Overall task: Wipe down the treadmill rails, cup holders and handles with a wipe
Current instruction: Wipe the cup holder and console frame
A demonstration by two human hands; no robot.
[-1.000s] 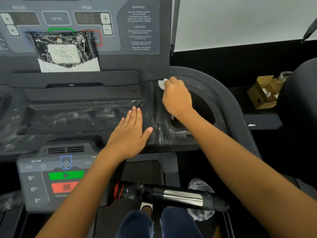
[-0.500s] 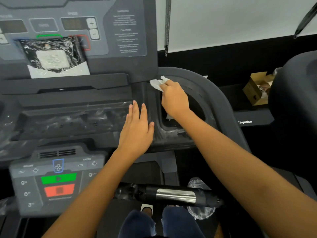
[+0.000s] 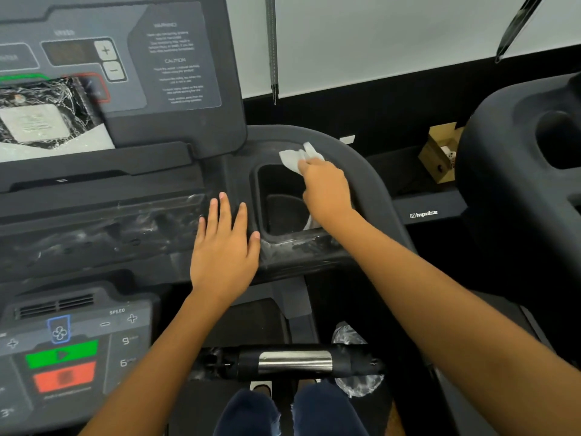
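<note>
Gripped the wipe (image 3: 294, 158) in the right hand (image 3: 327, 190), fingers curled round it. Pressed it onto the far rim of the cup holder (image 3: 256, 199), just right of the console (image 3: 176, 67), with crumpled white edges poking out past the knuckles. Reached across the holder's dark well with the right wrist.

Laid the left hand (image 3: 224, 250) flat on the ledge (image 3: 125, 234) just left of the holder, fingers straight and a little spread, thumb tip near the holder's near corner. Held nothing in it.

Noted pale streaks and shiny film along the ledge and on the holder's near lip. Noted a black pack (image 3: 37, 118) with a pale label leaning against the console at upper left, partly covering a green and a red outline there. Noted a panel (image 3: 63, 350) at lower left with a green and a red button, a fan icon above them, and speed marks beside.

Noted a black handle (image 3: 294, 361) with a steel band low in view, just above two dark-clad knees (image 3: 251, 413), with crumpled clear plastic (image 3: 355, 382) by its right end. Noted an open box (image 3: 440, 152) at right, beside a second black machine (image 3: 509, 171). Could not read the console's fine print.
</note>
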